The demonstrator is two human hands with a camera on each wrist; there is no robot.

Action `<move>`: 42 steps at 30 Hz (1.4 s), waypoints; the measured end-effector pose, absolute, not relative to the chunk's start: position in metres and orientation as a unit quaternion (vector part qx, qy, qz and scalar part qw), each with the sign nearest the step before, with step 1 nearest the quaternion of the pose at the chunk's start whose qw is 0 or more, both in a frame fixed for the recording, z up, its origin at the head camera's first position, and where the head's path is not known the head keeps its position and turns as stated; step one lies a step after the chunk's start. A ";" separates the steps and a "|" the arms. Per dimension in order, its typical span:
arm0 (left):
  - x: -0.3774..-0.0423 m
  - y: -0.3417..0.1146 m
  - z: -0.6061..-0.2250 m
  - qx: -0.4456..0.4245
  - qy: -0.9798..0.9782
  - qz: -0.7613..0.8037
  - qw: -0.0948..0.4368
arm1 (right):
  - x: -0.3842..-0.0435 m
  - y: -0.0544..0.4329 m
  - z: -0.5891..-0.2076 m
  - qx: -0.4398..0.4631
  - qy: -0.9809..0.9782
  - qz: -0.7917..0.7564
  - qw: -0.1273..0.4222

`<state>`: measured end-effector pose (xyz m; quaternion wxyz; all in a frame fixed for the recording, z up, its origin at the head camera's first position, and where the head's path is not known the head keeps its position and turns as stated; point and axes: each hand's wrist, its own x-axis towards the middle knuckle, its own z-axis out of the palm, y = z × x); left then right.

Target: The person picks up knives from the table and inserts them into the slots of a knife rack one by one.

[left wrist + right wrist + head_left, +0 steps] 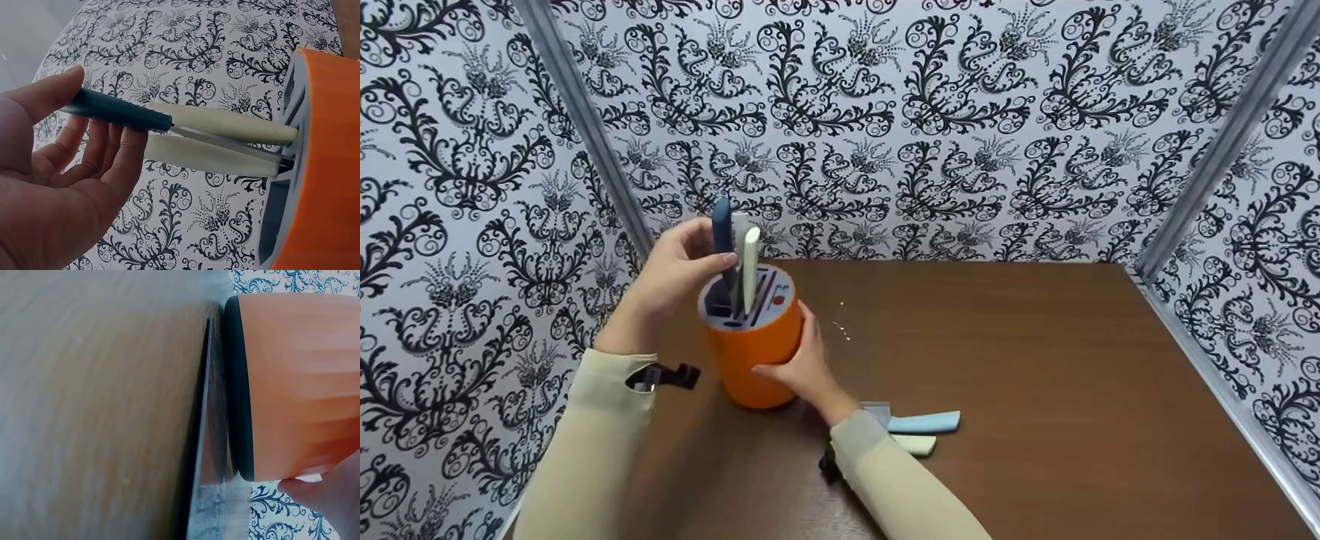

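In the head view, an orange round knife block with a grey slotted top stands upright on the table. My right hand grips its side, with the thumb across the front. Above the block, my left hand holds a knife by its dark blue handle. The left wrist view shows thumb and fingers pinching that handle, while the thin blade runs into a slot. Two pale handles stick out beside it. Most of the blade's tip is hidden inside the block.
To the right, behind my right forearm, lie a light blue-handled knife and a pale green handle on the brown table. My sleeve partly covers them. Patterned panels enclose the table at the back and sides.
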<state>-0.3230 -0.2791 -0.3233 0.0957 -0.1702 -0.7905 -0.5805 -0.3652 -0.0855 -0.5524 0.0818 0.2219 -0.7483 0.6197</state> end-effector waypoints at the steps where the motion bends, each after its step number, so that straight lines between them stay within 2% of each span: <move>1: -0.323 -0.280 -0.324 -0.171 -0.790 -0.582 0.095 | -0.366 -0.086 -0.552 0.223 -0.748 0.620 0.083; 10: -0.326 -0.283 -0.335 -0.161 -0.786 -0.591 0.082 | -0.362 -0.083 -0.549 0.214 -0.766 0.601 0.076; 17: -0.323 -0.286 -0.341 -0.153 -0.795 -0.579 0.097 | -0.361 -0.083 -0.547 0.218 -0.769 0.597 0.071; 26: -0.321 -0.283 -0.348 -0.164 -0.793 -0.582 0.079 | -0.364 -0.083 -0.551 0.221 -0.764 0.601 0.078; 36: -0.320 -0.284 -0.355 -0.161 -0.797 -0.576 0.084 | -0.364 -0.082 -0.550 0.224 -0.756 0.612 0.072; 42: -0.317 -0.282 -0.355 -0.152 -0.802 -0.568 0.107 | -0.362 -0.082 -0.548 0.218 -0.755 0.615 0.064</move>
